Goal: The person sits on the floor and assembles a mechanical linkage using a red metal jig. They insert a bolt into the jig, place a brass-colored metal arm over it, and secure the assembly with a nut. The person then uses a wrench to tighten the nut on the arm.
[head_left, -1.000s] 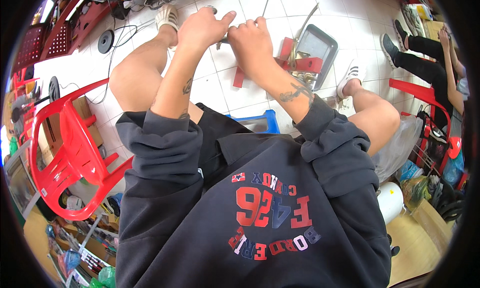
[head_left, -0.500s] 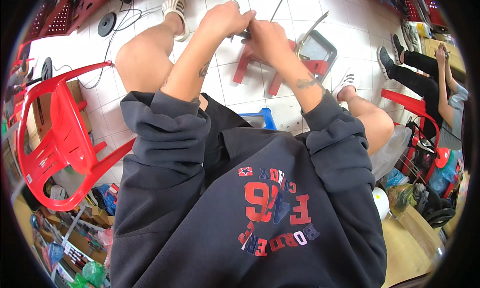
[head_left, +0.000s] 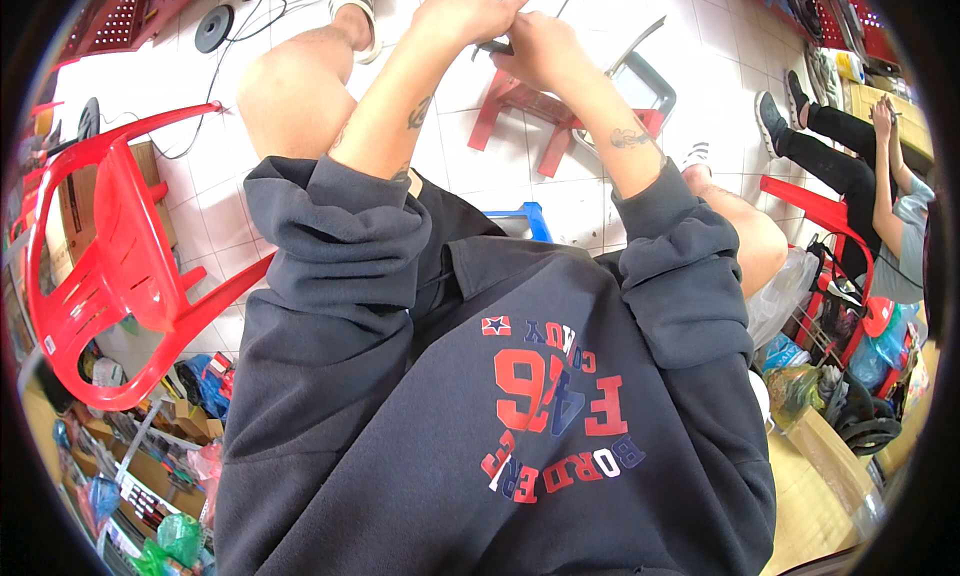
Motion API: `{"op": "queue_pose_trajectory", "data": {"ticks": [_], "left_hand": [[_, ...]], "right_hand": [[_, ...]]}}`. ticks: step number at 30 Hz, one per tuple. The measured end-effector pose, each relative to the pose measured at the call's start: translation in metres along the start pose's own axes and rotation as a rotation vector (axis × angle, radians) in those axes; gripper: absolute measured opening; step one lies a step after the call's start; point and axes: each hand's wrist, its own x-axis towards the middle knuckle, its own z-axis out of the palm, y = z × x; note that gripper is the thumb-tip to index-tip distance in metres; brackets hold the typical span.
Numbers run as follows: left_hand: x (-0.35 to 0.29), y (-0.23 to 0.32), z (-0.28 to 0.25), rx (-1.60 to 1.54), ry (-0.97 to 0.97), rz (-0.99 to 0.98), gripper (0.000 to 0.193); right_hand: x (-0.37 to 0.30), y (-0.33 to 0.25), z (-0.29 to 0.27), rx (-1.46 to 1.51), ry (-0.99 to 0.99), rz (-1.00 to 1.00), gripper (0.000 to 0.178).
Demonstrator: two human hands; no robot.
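My left hand point(head_left: 468, 11) and my right hand point(head_left: 537, 46) meet at the top of the head view, above my knees. Between them sits a small dark object point(head_left: 493, 47), and both hands grip it; most of it is hidden by the fingers, so its kind cannot be told. Below the hands a low red stool point(head_left: 520, 101) stands on the white tiled floor with a grey metal tray point(head_left: 650, 81) on it. My dark sweatshirt sleeves are pushed up to the elbows.
A red plastic chair point(head_left: 110, 266) stands at my left. A blue stool edge point(head_left: 520, 221) shows between my legs. Another person point(head_left: 880, 176) sits at the right on a red chair. Cables and a black disc point(head_left: 213, 28) lie on the floor at top left. Bags clutter the lower right.
Both hands have stayed together on the small object and shifted rightward and up in the picture. The view has tilted, bringing the red stool under the hands.
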Motion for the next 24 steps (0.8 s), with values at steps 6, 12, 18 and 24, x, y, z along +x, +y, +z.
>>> {"op": "queue_pose_trajectory", "data": {"ticks": [6, 12, 18, 24], "left_hand": [[0.016, -0.007, 0.006, 0.030, 0.071, 0.051, 0.085], [0.015, -0.004, 0.011, -0.083, 0.255, 0.066, 0.083], [0.008, 0.005, -0.006, -0.100, 0.335, 0.123, 0.080], [0.002, 0.019, -0.009, -0.122, 0.314, 0.125, 0.078]], "right_hand": [[-0.004, -0.014, 0.005, -0.155, 0.052, -0.046, 0.021], [0.002, -0.013, 0.017, -0.019, 0.090, 0.050, 0.015], [-0.004, -0.023, -0.001, 0.042, -0.048, 0.043, 0.018], [0.003, -0.016, 0.027, 0.014, 0.188, 0.037, 0.010]]}}
